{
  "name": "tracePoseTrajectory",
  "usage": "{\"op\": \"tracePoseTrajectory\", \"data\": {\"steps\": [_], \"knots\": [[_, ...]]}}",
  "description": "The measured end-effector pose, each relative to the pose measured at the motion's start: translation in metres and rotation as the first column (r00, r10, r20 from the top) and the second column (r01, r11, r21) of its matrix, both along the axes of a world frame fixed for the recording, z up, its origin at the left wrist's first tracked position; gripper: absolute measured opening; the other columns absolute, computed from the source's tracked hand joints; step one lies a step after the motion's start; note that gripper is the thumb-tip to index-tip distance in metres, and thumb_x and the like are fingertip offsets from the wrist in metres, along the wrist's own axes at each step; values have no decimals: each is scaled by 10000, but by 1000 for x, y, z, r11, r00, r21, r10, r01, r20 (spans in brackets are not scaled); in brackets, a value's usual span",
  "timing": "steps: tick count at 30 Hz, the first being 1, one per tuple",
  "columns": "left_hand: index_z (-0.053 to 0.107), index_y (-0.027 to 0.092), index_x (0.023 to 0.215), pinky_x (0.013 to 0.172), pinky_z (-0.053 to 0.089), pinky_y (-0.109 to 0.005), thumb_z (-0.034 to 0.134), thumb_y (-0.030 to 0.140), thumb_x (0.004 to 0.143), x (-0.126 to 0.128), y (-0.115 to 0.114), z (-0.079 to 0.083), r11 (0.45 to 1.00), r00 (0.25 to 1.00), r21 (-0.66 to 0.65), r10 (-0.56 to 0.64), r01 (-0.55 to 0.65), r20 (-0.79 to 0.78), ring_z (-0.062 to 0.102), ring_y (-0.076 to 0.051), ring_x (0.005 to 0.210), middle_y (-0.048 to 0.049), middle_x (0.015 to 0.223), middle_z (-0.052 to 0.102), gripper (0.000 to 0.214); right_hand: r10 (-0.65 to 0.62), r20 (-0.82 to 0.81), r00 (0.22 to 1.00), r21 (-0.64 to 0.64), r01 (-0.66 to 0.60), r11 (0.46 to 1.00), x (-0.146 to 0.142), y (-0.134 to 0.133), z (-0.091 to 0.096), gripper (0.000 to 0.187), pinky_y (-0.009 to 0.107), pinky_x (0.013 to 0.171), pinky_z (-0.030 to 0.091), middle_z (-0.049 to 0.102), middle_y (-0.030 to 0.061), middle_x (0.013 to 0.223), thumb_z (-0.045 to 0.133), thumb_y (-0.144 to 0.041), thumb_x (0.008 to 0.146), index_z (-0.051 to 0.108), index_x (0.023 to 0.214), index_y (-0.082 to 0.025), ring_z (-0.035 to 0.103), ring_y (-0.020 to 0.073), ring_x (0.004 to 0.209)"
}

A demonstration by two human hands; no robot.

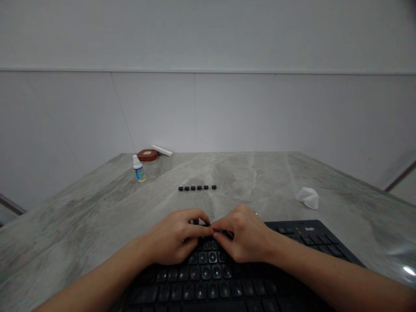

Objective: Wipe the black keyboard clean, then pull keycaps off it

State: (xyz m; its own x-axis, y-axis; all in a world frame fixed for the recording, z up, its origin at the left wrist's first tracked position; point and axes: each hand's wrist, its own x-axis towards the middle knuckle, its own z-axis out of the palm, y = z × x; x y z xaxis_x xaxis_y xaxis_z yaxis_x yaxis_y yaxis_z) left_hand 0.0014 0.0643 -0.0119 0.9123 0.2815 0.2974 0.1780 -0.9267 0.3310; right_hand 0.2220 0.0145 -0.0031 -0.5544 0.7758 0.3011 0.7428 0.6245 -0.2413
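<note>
A black keyboard [204, 272] lies before me, its lower part running out of the bottom of the view. My left hand [177, 236] rests over its upper left part. The index finger stretches right along the top rows, and another finger arches above it, apart from it. My right hand [244, 236] comes from the other side, thumb and forefinger pinched together by the left fingertip. Whatever lies in that pinch is too small and covered to make out. Beyond the keyboard, several small black keycaps [199, 187] sit in a row on the table.
The grey marbled table [260, 182] reaches back to a pale wall. At the far left stand a small white spray bottle [139, 170], a reddish-brown case [147, 155] and a white strip [161, 150]. A crumpled white tissue [308, 197] lies to the right.
</note>
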Motion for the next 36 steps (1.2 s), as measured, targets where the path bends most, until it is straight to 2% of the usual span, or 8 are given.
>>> {"op": "tracePoseTrajectory", "data": {"steps": [6, 14, 22, 36], "knots": [[630, 239, 1230, 866, 524, -366, 457, -1, 792, 0, 0, -1, 1000, 1000, 6, 5, -5, -7, 624, -219, 997, -71, 1192, 609, 529, 20, -27, 999, 6, -19, 1000, 0, 1, -2, 181, 248, 465, 282, 674, 34, 538, 576, -185, 773, 721, 665, -188, 548, 127, 450], [639, 215, 1210, 866, 525, -353, 448, -2, 796, 1, 0, 2, 1000, 1000, 8, 5, -5, 7, 625, -217, 1002, -79, 1180, 613, 505, 25, -37, 999, -18, -26, 999, 0, 2, -2, 191, 247, 475, 311, 692, 42, 565, 564, -180, 779, 743, 714, -182, 583, 136, 473], [635, 241, 1230, 880, 523, -364, 451, 3, 797, 1, 0, 1, 1000, 1000, 4, 15, -15, -7, 623, -221, 1011, -73, 1194, 607, 527, 15, 8, 1000, 33, -16, 999, 1, -1, -3, 200, 260, 476, 306, 688, 42, 556, 553, -188, 795, 703, 662, -176, 605, 150, 481], [649, 231, 1215, 870, 522, -355, 449, -17, 788, -1, -1, 0, 1000, 1000, -13, 10, -10, 1, 623, -215, 1001, -73, 1184, 610, 533, 25, 16, 1000, 99, -27, 995, -1, -2, -7, 200, 282, 468, 295, 693, 43, 567, 553, -180, 805, 711, 683, -167, 599, 155, 463]]}}
